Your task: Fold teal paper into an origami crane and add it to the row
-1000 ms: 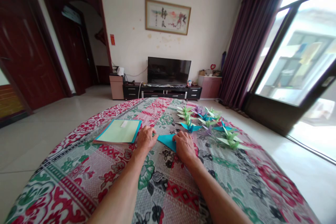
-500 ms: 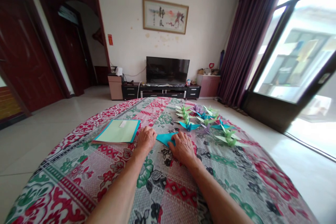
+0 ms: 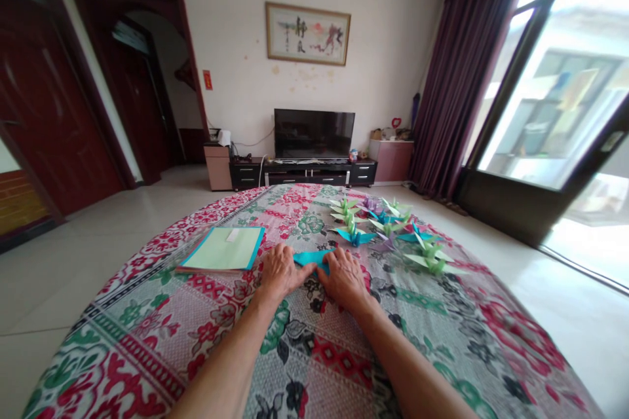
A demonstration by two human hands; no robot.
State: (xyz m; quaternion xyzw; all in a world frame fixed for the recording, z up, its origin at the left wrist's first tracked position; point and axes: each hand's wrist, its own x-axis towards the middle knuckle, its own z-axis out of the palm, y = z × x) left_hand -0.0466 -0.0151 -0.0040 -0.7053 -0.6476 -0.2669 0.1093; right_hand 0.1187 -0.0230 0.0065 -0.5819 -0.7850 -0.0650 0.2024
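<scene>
A folded teal paper (image 3: pixel 312 257) lies on the flowered tablecloth (image 3: pixel 314 353) between my two hands. My left hand (image 3: pixel 281 271) rests on the paper's left end with its fingers bent and pressed down on it. My right hand (image 3: pixel 344 277) presses on the paper's right end, fingers laid over it. Only a narrow strip of the paper shows between the hands. Just beyond, to the right, stand several folded paper cranes (image 3: pixel 388 229) in green, teal and purple.
A stack of coloured paper sheets (image 3: pixel 223 249), light green on top, lies left of my left hand. The round table's far edge drops to a tiled floor. A TV (image 3: pixel 314 133) on a low cabinet stands by the far wall; a large window is at right.
The teal paper has gone from a broad triangle to a narrow strip. Both hands have closed in toward each other on it.
</scene>
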